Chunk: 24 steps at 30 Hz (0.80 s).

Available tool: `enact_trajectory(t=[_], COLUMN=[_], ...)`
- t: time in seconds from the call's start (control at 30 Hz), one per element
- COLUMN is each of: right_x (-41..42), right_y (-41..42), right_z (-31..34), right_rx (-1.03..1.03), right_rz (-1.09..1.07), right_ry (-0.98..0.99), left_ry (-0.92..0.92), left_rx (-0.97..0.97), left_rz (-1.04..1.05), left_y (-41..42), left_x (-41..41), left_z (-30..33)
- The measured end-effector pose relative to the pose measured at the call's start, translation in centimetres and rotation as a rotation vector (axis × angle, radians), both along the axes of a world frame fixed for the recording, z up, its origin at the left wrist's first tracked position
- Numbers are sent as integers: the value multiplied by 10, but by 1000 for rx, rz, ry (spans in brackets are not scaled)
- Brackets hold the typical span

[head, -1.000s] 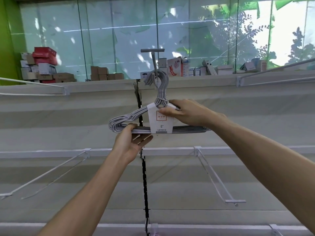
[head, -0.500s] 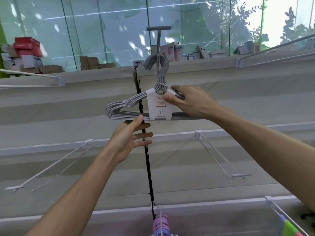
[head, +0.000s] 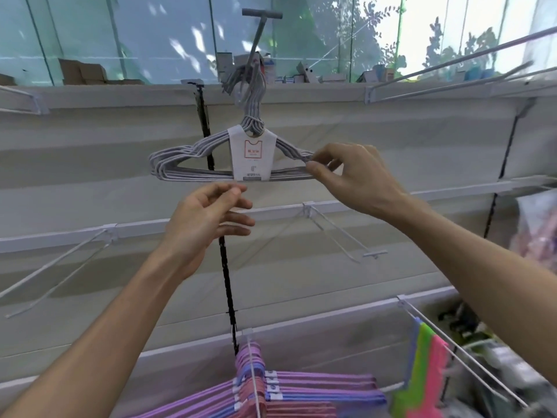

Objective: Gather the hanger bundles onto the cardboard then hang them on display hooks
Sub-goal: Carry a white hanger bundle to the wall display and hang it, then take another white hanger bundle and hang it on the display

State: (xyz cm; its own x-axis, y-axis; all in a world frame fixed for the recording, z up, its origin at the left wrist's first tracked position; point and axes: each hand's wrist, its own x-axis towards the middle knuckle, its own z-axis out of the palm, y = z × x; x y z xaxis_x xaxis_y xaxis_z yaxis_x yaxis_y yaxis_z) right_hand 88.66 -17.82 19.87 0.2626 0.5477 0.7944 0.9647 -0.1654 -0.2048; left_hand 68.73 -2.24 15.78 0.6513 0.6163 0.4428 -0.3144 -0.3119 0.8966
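Observation:
A bundle of grey hangers point(head: 193, 159) with a white paper band hangs by its hooks on the top display hook point(head: 256, 40), which juts out from the wall. My right hand point(head: 352, 176) pinches the bundle's right shoulder between thumb and fingers. My left hand point(head: 208, 218) hovers just under the bundle's bottom bar, fingers loosely curled, touching nothing. No cardboard is in view.
Bare white display hooks point(head: 340, 233) stick out of the shelf rails at left, middle and upper right. Purple and pink hanger bundles point(head: 289, 393) hang on a low hook. Green and pink hangers point(head: 425, 366) hang to their right. A black slotted upright point(head: 224, 267) runs down the wall.
My left hand has let go of the bundle's bottom bar and dropped below it. My right hand slid from the paper band to the right shoulder. The camera tilted down.

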Motion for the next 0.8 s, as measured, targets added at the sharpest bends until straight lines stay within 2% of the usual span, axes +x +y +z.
enact_trajectory(t=[0.17,0.5,0.8], right_x=[-9,-2,13], right_y=[-43,-159,-293], right_z=[-17,-30,-65], right_rx=[-1,-26,-59], right_rz=[-49,-206,-349], right_ry=[38,53,103], left_ry=[-61,-181,-165], left_rx=[56,46,12], left_rz=[-101,-325,-505], left_y=[-34,-106,-215], left_x=[10,51,112], left_z=[6,13,-5])
